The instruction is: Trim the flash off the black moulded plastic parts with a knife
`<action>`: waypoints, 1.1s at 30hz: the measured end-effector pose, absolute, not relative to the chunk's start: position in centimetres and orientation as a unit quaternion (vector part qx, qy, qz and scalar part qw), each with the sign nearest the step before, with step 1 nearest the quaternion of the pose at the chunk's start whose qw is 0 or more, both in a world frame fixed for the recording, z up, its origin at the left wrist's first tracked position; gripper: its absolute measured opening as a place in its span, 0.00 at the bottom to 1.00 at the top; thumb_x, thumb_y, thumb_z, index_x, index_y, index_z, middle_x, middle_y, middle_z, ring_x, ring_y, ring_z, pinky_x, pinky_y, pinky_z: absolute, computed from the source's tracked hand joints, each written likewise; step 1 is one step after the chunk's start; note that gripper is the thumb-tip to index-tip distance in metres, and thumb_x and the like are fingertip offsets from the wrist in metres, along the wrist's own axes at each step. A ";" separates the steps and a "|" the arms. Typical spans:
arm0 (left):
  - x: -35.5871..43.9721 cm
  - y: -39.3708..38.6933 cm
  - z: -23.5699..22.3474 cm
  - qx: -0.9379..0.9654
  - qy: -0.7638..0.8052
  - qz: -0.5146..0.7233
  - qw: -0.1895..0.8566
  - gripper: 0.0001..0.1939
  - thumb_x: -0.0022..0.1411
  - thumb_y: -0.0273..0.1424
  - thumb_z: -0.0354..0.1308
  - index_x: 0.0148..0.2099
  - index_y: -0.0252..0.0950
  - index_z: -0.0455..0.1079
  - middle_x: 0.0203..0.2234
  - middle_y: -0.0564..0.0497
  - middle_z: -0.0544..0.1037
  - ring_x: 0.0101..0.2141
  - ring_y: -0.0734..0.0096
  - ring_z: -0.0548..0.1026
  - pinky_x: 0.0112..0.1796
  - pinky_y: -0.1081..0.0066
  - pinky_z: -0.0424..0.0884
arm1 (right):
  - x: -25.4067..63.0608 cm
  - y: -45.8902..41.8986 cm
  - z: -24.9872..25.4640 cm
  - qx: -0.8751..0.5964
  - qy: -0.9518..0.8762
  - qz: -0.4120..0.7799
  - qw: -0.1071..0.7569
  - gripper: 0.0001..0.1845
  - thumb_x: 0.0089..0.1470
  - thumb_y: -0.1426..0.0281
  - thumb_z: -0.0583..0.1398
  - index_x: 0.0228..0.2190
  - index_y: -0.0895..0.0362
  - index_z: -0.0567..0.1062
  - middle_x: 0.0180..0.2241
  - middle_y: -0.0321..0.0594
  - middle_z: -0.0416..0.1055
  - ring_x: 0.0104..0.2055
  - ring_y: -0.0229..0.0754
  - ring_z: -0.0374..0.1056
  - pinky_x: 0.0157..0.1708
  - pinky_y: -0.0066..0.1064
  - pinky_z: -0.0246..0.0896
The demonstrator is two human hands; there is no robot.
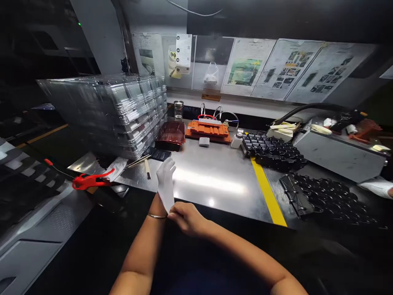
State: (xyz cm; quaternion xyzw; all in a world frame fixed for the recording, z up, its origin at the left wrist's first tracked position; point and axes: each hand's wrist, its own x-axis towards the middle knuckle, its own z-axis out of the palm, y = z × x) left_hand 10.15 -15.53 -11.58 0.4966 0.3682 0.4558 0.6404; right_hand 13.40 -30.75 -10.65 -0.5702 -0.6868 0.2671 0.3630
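Glove [167, 194], white, on the raised left hand [165, 176], fingers straight and released; the right hand [187, 217] pinches its cuff between clenched fingers [175, 209], holding it clear of the steel table [215, 184]. Stacked clear trays [107, 114] stand beyond; no writing legible on the posted sheets [287, 69].

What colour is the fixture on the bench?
The fixture is orange, clearest in the head view.

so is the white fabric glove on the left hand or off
On: the white fabric glove covers the left hand to the wrist, where the bare right hand pinches its cuff.
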 end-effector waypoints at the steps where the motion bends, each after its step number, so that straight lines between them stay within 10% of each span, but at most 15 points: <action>1: 9.3 -14.0 -11.5 0.526 0.408 0.450 0.595 0.19 0.65 0.37 0.56 0.55 0.35 0.66 0.51 0.44 0.71 0.47 0.60 0.73 0.45 0.54 0.72 | 13.6 -30.8 -10.9 -0.572 -0.678 0.280 0.368 0.07 0.57 0.72 0.56 0.28 0.57 0.72 0.26 0.36 0.69 0.27 0.35 0.62 0.29 0.25 0.56; 21: 3.5 -1.7 -11.5 0.798 0.594 -0.059 0.081 0.19 0.64 0.36 0.57 0.55 0.34 0.66 0.50 0.43 0.72 0.45 0.60 0.74 0.44 0.56 0.73 | 18.6 -33.8 -12.4 -0.643 -0.505 0.415 0.399 0.08 0.55 0.70 0.56 0.27 0.59 0.73 0.25 0.34 0.67 0.28 0.34 0.60 0.29 0.26 0.54; 33: 5.5 -19.3 -12.1 0.928 0.326 0.178 -0.018 0.13 0.63 0.28 0.49 0.41 0.37 0.75 0.31 0.45 0.79 0.33 0.64 0.78 0.33 0.70 0.72 | 20.2 -33.7 -13.2 -0.570 -0.299 0.553 0.529 0.29 0.52 0.44 0.55 0.33 0.59 0.72 0.26 0.38 0.70 0.25 0.36 0.67 0.27 0.29 0.64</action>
